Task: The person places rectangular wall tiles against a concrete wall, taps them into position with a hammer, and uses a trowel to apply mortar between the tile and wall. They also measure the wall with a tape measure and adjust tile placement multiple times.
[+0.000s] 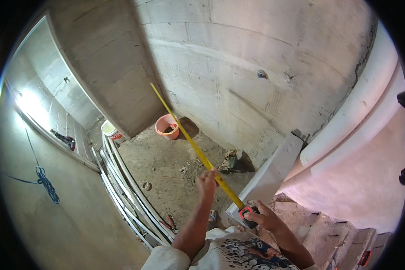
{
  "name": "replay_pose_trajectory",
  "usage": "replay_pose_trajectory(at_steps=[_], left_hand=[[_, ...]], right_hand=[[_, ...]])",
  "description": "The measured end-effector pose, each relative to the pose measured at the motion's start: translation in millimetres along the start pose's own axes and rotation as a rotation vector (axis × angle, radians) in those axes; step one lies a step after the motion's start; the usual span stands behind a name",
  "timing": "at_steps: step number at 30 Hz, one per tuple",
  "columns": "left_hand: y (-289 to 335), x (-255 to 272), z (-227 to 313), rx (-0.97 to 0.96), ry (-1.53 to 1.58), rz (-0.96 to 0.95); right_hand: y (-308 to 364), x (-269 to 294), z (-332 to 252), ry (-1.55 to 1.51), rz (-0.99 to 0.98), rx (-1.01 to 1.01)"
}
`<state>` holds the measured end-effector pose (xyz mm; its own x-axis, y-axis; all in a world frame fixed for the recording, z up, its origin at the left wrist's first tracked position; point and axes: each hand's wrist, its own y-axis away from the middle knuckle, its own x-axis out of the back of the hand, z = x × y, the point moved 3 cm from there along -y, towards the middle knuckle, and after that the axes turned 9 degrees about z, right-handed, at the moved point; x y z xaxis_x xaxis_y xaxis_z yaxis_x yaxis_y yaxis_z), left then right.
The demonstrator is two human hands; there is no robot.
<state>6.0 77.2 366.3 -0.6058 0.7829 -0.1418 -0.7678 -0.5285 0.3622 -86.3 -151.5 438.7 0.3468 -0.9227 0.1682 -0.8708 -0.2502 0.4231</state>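
A black and red tape measure sits in my right hand, whose fingers are closed round the case. Its yellow blade runs out far ahead and to the left, ending in the air before the far wall corner. My left hand is closed on the blade, a short way out from the case. The blade passes over the floor beside a pink bucket holding some dark material.
Long white pipes or trim strips lie on the floor at left, by a white bucket. A grey slab leans at right, near thick white pipes and rough steps. A blue cord hangs at far left.
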Motion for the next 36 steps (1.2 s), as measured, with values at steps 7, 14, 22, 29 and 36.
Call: replay_pose_trajectory(at_steps=[7, 14, 22, 29, 36], left_hand=[[-16, -15, 22, -0.018, -0.041, -0.071], [-11, -14, 50, -0.187, -0.015, -0.111], [1, -15, 51, -0.261, -0.103, -0.094], [-29, 17, -22, -0.008, 0.073, 0.032], [-178, 155, 0, -0.036, 0.428, 0.325]], right_hand=[[10, 10, 3, -0.077, 0.058, 0.0], [-3, 2, -11, -0.291, 0.164, 0.137], [-29, -33, -24, -0.363, 0.177, 0.059], [-50, -36, -43, 0.111, 0.135, 0.056], [92, 75, 25, 0.195, -0.117, -0.296]])
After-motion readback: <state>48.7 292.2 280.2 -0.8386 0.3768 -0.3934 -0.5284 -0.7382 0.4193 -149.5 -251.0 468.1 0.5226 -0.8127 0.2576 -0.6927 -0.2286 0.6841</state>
